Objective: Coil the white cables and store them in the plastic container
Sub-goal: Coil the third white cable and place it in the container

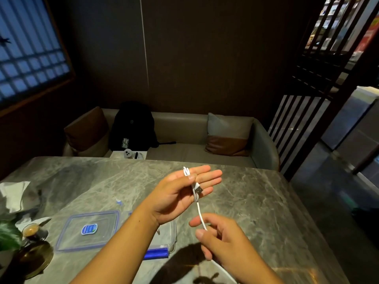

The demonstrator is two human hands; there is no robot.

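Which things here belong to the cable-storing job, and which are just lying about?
For the job: white cable, pinched by the left hand and right hand; plastic container; lid.
Lying about: coffee cup; tissue; backpack.

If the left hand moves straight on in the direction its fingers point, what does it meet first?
Probably nothing near: the left hand, holding the white cable, points rightward above the table. Past the table edge, the sofa's arm may lie in line, but depth is unclear.
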